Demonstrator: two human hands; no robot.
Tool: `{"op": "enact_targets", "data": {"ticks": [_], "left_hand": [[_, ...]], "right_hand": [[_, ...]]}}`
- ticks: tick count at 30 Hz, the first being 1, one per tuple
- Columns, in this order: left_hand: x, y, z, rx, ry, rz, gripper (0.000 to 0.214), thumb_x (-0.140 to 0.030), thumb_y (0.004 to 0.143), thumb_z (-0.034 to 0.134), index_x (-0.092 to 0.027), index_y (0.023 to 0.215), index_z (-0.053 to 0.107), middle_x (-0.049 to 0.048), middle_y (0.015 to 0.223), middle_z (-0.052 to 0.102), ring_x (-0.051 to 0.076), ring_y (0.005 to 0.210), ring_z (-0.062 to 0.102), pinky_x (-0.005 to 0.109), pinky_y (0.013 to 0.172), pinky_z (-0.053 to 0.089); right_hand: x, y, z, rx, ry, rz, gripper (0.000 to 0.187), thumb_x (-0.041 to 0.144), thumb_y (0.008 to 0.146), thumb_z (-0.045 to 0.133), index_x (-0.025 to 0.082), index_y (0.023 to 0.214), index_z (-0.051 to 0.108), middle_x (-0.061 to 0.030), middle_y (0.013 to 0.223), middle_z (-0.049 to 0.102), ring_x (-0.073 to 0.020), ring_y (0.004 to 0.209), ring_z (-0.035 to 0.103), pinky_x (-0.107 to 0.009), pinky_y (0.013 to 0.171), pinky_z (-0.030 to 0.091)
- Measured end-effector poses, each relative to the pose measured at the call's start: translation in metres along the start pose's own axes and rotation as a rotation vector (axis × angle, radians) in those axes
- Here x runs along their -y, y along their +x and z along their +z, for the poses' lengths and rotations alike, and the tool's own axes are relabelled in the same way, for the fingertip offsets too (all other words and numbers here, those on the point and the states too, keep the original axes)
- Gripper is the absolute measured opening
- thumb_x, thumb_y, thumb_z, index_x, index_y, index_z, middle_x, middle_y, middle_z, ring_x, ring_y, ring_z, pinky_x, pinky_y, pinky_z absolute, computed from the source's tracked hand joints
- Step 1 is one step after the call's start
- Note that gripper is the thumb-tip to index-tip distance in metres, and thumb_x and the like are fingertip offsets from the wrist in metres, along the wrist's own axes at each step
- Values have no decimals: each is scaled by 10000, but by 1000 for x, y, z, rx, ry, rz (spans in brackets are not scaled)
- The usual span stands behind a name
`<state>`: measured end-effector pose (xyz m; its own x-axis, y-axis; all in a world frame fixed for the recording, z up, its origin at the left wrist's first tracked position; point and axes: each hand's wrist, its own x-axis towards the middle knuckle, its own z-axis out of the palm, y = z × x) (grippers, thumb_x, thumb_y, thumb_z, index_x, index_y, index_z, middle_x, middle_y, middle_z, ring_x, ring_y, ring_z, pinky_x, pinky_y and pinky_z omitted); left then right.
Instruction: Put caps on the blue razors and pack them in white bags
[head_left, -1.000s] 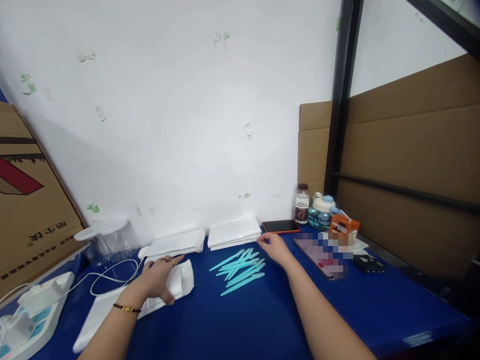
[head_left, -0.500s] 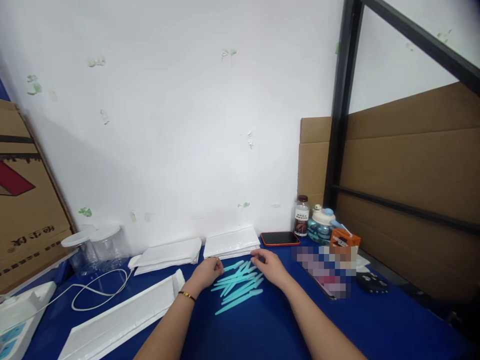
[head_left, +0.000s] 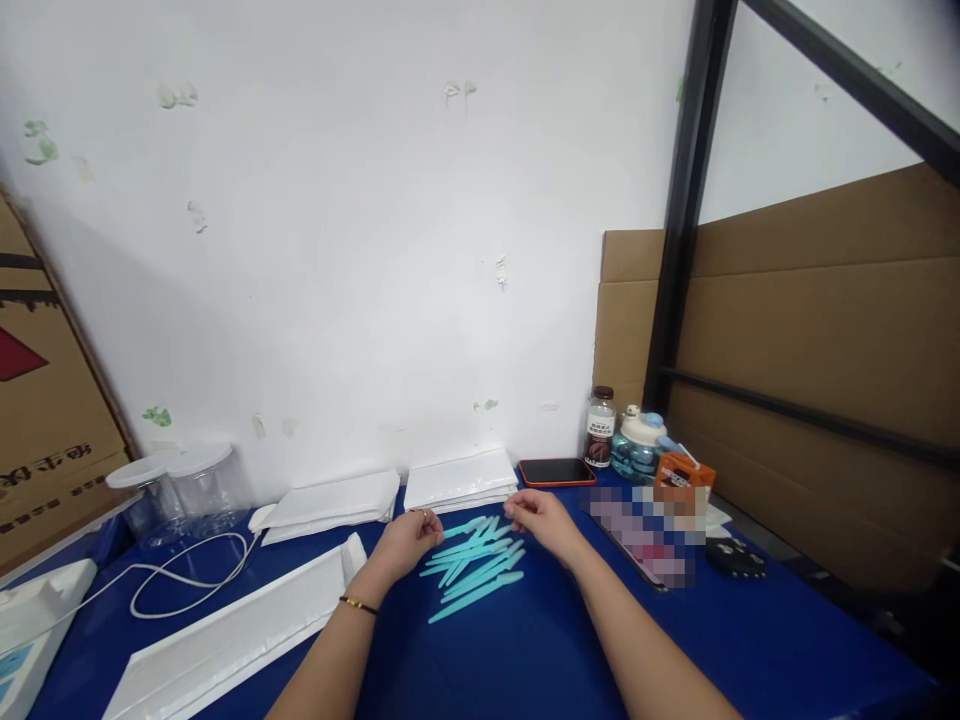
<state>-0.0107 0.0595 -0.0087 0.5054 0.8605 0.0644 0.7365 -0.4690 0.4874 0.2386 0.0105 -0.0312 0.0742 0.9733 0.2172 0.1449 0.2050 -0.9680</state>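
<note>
Several slim turquoise eyebrow razors (head_left: pixel 480 570) lie in a loose, overlapping pile on the blue tabletop, most slanting up to the right. At the pile's upper left is my left hand (head_left: pixel 411 545), fingers curled together, fingertips at the handle end of the topmost razor (head_left: pixel 461 529). My right hand (head_left: pixel 544 520) is at the upper right of the pile, its thumb and index finger drawn together near the razors' paler ends. Whatever lies between those right fingertips is too small to make out.
White padded mailers (head_left: pixel 461 482) lie stacked along the wall, beside a second stack (head_left: pixel 330 503). One long mailer (head_left: pixel 240 635) lies front left, near a white cable (head_left: pixel 187 580) and clear jars (head_left: pixel 206 490). To the right are a phone (head_left: pixel 556 472), a bottle (head_left: pixel 600 430) and an orange box (head_left: pixel 684 475).
My view has shifted slightly, moving everything a little in the picture. Both hands stay at the two sides of the pile, and the razors look nearly the same.
</note>
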Motion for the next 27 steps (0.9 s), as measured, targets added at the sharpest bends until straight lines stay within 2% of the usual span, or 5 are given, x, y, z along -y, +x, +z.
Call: {"op": "enact_targets", "data": {"ticks": [5,8,14,19,27], "left_hand": [[-8,2,3,13,-27,32,213,-370,757,512,-193,804,621,-12,698,596,133,652,519,212,562,331],[-3,0,-1,-12,34,-9,162,-330,753,518,-205,779,618,-17,703,608,132,666,532,212,572,323],[23,-3,-9,-12,149,-133,112,-284,746,542,-228,799,623,-23,763,638,139,739,573,216,606,336],[14,-3,-4,-133,137,-16,182,-291,760,547,-241,913,631,2,927,632,158,886,566,236,722,374],[-13,-3,9,-33,153,94,178,-356,802,529,-242,848,658,-2,924,657,176,931,560,257,768,355]], "right_hand": [[4,-1,18,65,-26,5,254,367,664,658,134,762,667,-12,568,629,-144,530,596,-225,500,434],[-2,3,-1,-34,-63,45,232,355,682,622,135,753,645,-12,583,627,-136,525,585,-228,504,438],[-16,6,-45,-147,-463,163,106,228,666,594,150,620,649,-30,587,621,-169,586,583,-267,579,420],[-11,4,-21,-66,-657,-13,116,307,695,633,214,734,691,-39,856,600,-200,847,555,-297,742,376],[-3,2,-1,156,-786,-41,86,303,713,658,218,715,644,-6,910,602,-206,957,497,-347,824,271]]}}
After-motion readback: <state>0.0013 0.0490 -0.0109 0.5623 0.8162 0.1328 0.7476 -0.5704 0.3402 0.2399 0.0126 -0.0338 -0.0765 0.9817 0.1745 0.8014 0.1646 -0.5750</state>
